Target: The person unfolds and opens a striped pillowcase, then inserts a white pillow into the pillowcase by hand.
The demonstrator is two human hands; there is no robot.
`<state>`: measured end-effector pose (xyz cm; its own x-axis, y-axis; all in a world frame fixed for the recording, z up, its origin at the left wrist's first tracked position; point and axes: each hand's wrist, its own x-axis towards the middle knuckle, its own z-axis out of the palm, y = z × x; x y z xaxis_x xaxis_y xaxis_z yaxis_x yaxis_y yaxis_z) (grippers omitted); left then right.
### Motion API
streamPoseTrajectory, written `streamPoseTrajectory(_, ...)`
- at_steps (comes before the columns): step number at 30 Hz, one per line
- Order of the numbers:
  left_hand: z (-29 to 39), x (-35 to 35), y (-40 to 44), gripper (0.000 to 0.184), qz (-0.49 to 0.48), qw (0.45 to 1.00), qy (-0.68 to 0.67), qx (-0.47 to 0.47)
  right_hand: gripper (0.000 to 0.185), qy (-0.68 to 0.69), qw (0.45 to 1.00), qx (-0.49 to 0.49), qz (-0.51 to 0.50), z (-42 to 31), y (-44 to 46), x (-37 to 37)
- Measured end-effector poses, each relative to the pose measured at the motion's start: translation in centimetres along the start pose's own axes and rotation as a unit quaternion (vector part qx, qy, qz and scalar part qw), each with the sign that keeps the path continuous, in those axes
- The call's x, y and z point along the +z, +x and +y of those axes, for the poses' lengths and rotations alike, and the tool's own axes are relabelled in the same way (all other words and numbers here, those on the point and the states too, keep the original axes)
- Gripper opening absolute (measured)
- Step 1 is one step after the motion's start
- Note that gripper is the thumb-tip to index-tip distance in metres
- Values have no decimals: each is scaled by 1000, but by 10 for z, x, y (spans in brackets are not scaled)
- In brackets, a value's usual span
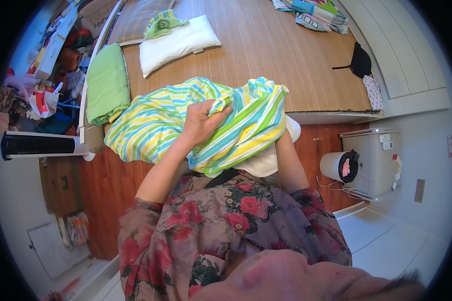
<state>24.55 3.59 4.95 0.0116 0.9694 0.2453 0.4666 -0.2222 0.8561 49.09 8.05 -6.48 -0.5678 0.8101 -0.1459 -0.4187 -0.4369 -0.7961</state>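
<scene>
A striped cloth (pixel 150 118) in green, yellow, blue and white lies bunched over the near edge of the bed and in front of my body. My left hand (pixel 203 122) is closed on a fold of it near the middle, knuckles up. My right forearm reaches under the cloth's right side, so the right hand is covered by the fabric and its fingers do not show. Below the cloth, a piece of cream fabric (pixel 258 163) shows beside the right forearm.
On the bed mat (pixel 266 55) are a white pillow (pixel 178 46), a folded green quilt (pixel 105 83), a green striped cap (pixel 163 24), a black mask (pixel 360 61) and bundled fabric (pixel 316 15). A bin (pixel 332 166) stands beside a cabinet (pixel 371 170) at right.
</scene>
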Motion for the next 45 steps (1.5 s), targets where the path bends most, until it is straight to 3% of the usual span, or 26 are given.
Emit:
streamPoseTrajectory(4, 18, -26, 4, 11, 43, 999, 23, 1, 50, 13, 1000, -2, 2, -7, -3, -4)
streamPoseTrajectory(9, 35, -69, 12, 13, 201, 972, -118, 32, 50, 31, 1000, -7, 1, -12, -3, -5)
streamPoseTrajectory(16, 30, -140, 5, 24, 171, 964, -204, 9, 50, 55, 998, 0, -3, -16, -8, -5)
streamPoseTrajectory(19, 31, -160, -10, 29, 142, 948, -281, 52, 50, 61, 998, -2, -4, -22, -10, -5)
streamPoseTrajectory(22, 25, -168, -34, 37, 133, 956, -245, 89, 50, 69, 998, 1, -4, -28, -11, -3)
streamPoseTrajectory(23, 21, -171, -47, 49, 158, 964, -206, 58, 49, 174, 984, 29, 8, -30, -15, -11)
streamPoseTrajectory(24, 21, -168, -55, 49, 156, 964, -208, 59, 49, 174, 984, 27, 10, -33, -14, -20)
streamPoseTrajectory(26, 23, -164, -68, 46, 205, 946, -210, 137, 52, 256, 961, 55, -84, -37, 0, -35)
streamPoseTrajectory(27, 29, -164, -69, 46, 204, 947, -210, 136, 53, 224, 970, 75, -64, -45, 7, -25)
streamPoseTrajectory(29, 51, -163, -64, 44, 149, 965, -56, 206, 52, 203, 965, 131, -102, -46, 37, -29)
streamPoseTrajectory(30, 56, -162, -60, 44, 148, 965, -55, 208, 50, 179, 956, 187, -141, -47, 51, -28)
streamPoseTrajectory(31, 61, -159, -57, 43, 88, 968, -96, 217, 50, 179, 956, 185, -142, -49, 64, -15)
streamPoseTrajectory(32, 66, -154, -54, 42, 27, 965, -135, 224, 49, 68, 971, 189, -129, -53, 77, 7)
streamPoseTrajectory(33, 74, -147, -51, 41, 34, 962, -143, 229, 47, -45, 974, 192, -114, -57, 86, 30)
streamPoseTrajectory(34, 76, -147, -52, 41, 35, 963, -140, 229, 47, -44, 973, 193, -117, -61, 90, 50)
streamPoseTrajectory(36, 78, -146, -54, 41, -3, 964, -131, 233, 40, -169, 949, 191, -185, -66, 97, 83)
streamPoseTrajectory(37, 76, -146, -60, 43, 19, 967, -89, 238, 40, -168, 949, 192, -186, -50, 111, 82)
streamPoseTrajectory(38, 77, -144, -65, 43, 19, 967, -89, 237, 39, -282, 939, 122, -153, -28, 132, 72)
streamPoseTrajectory(39, 80, -140, -70, 46, 91, 964, -50, 245, 38, -389, 912, 52, -115, -13, 147, 61)
streamPoseTrajectory(41, 74, -142, -88, 59, 212, 948, 11, 238, 37, -449, 887, 81, -64, -19, 158, 35)
streamPoseTrajectory(42, 67, -146, -96, 59, 212, 947, 13, 239, 36, -507, 855, 108, -17, -23, 160, 21)
streamPoseTrajectory(44, 57, -151, -112, 71, 323, 939, 27, 115, 32, -348, 930, 103, 50, -18, 154, -19)
streamPoseTrajectory(45, 35, -160, -129, 78, 350, 934, -31, 62, 30, -259, 957, 102, 79, -25, 140, -35)
